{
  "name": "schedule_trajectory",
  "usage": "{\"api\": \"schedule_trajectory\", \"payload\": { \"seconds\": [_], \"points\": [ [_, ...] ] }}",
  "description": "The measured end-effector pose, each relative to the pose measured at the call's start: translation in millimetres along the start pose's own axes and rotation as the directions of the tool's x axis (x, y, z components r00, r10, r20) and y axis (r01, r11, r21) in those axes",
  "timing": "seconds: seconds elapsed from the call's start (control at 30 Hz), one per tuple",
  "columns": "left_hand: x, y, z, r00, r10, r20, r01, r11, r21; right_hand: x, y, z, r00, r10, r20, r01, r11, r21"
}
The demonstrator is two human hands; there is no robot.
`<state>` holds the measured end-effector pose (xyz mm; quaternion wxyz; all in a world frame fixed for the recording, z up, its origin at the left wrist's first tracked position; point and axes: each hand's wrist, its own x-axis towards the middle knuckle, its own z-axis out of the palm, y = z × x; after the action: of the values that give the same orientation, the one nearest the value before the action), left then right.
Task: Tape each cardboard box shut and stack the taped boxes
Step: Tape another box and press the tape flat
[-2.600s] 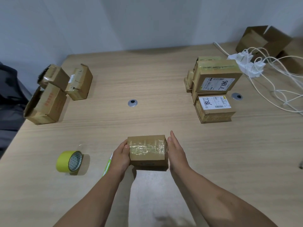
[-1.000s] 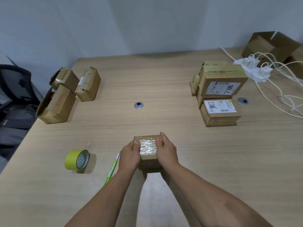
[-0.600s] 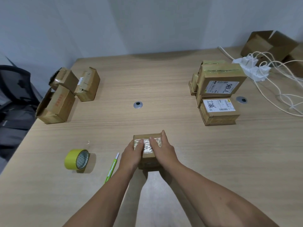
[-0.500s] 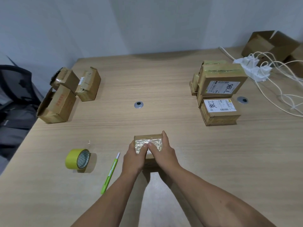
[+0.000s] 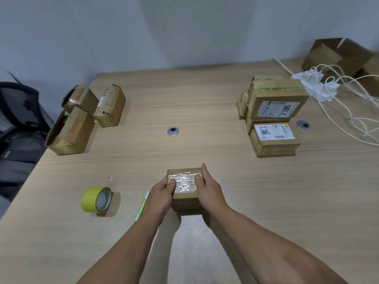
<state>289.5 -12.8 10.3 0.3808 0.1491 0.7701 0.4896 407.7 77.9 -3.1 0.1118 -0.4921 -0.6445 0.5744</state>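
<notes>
A small cardboard box with shiny clear tape across its top sits on the table in front of me. My left hand grips its left side, thumb lying on the taped top. My right hand grips the right side, thumb on top and fingers along the far corner. A yellow tape roll stands on edge to the left. A stack of taped boxes with shipping labels stands at the right. Three untaped boxes lie at the far left.
A green and white utility knife lies just left of my left wrist. Two round metal grommets are set in the wooden table. A white power strip with cables and open boxes occupy the far right corner.
My thumbs met at the middle of the taped top half a second ago and have slid apart toward the box's sides. The box has stayed in place.
</notes>
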Motion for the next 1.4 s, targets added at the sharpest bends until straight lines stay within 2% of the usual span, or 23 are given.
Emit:
{"api": "schedule_trajectory", "payload": {
  "seconds": [0.27,0.47,0.6,0.67,0.8,0.87,0.93,1.03,1.1,1.2,1.27,1.4],
  "points": [
    [0.5,3.9,-5.3,0.996,-0.075,0.05,0.08,0.99,-0.118,5.0,3.5,0.8,1.0,-0.004,-0.026,0.005,1.0,0.013],
    [-1.0,2.6,-6.4,0.994,-0.086,0.067,0.094,0.988,-0.121,2.6,1.6,-1.1,1.0,0.004,-0.025,-0.003,0.999,0.04],
    [-1.7,2.9,-8.0,0.996,-0.077,0.049,0.082,0.988,-0.127,-0.6,2.2,-8.4,1.0,-0.003,0.002,0.002,0.989,0.146],
    [-0.5,4.1,-10.9,0.997,-0.081,0.015,0.082,0.983,-0.165,-1.4,4.4,-13.9,1.0,0.023,0.011,-0.024,0.972,0.233],
    [-0.5,3.9,-20.1,0.986,-0.162,-0.044,0.14,0.94,-0.312,0.6,11.7,-22.7,0.996,0.088,-0.023,-0.079,0.961,0.265],
    [2.4,-0.4,-24.4,0.976,-0.215,-0.043,0.18,0.899,-0.4,5.0,15.8,-23.8,0.987,0.155,-0.042,-0.137,0.948,0.287],
    [1.2,-1.8,-24.9,0.966,-0.257,-0.014,0.222,0.86,-0.46,5.5,13.8,-22.5,0.973,0.229,0.009,-0.219,0.921,0.322],
    [-1.6,-4.0,-19.7,0.963,-0.267,0.025,0.246,0.844,-0.476,7.3,13.4,-17.3,0.954,0.271,0.129,-0.299,0.834,0.464],
    [-2.4,-5.6,-16.2,0.969,-0.248,-0.005,0.224,0.883,-0.412,10.1,13.6,-14.5,0.957,0.264,0.121,-0.289,0.819,0.496],
    [3.3,-11.2,-17.2,0.982,-0.145,-0.123,0.121,0.976,-0.182,11.4,13.1,-15.4,0.967,0.246,0.06,-0.249,0.878,0.409],
    [1.8,-9.2,-18.2,0.975,-0.089,-0.202,0.077,0.995,-0.067,4.7,4.4,-19.7,0.978,0.207,0.005,-0.199,0.933,0.3],
    [-3.1,-5.3,-12.4,0.984,-0.073,-0.163,0.056,0.993,-0.108,2.3,2.6,-20.6,0.987,0.156,-0.033,-0.153,0.985,0.076]
  ]
}}
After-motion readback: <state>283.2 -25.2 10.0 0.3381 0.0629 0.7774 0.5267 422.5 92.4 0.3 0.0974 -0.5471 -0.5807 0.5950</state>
